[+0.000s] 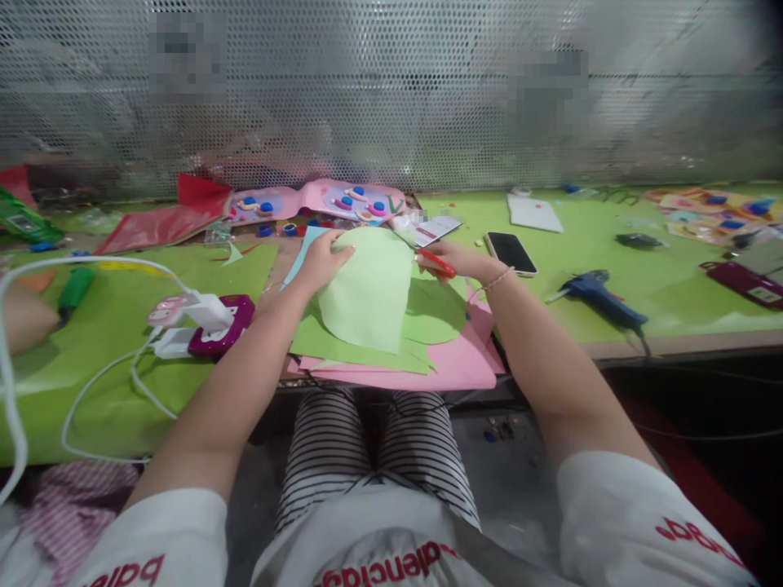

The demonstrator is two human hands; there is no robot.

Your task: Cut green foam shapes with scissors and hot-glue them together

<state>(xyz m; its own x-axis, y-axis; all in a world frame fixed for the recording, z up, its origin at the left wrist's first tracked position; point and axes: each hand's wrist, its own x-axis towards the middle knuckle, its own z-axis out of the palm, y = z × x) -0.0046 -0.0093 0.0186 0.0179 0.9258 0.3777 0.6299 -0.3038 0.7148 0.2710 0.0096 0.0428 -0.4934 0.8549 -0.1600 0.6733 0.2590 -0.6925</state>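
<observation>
A pale green sheet of paper (pixel 368 285), with a rounded cut outline, is held up over the table in front of me. My left hand (pixel 327 259) grips its upper left edge, thumb on top. At its right edge my right hand (pixel 462 262) is closed around red-handled scissors (pixel 437 262); the blades are hard to make out against the paper. Beneath lie more green sheets (pixel 434 310) and a pink sheet (pixel 471 359) at the table's front edge. Part of a light blue sheet (pixel 302 257) shows behind my left hand.
A purple power socket (pixel 229 326) with white chargers and cables stands left. A phone (pixel 512 253) and a blue glue gun (pixel 603 300) lie right. Pink decorated pieces (pixel 355 202) line the back, before a perforated metal screen (pixel 391 98). Another person's arm (pixel 28 318) reaches in at far left.
</observation>
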